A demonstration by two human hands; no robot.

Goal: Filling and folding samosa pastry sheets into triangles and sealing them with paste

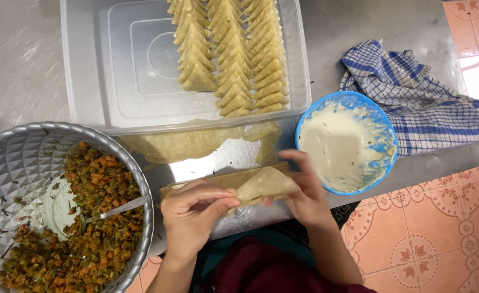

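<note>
Pastry strip [264, 184] sits pinched between left hand [196, 209] and right hand [304, 190], both grips closed on it above the counter [22, 59] edge. Fold corners flush; paste bowl [346, 142] stands near.

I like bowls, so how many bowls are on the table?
2: a grey bowl of chopped filling at the left, and a blue bowl of white paste at the right beside the checked cloth.
</note>
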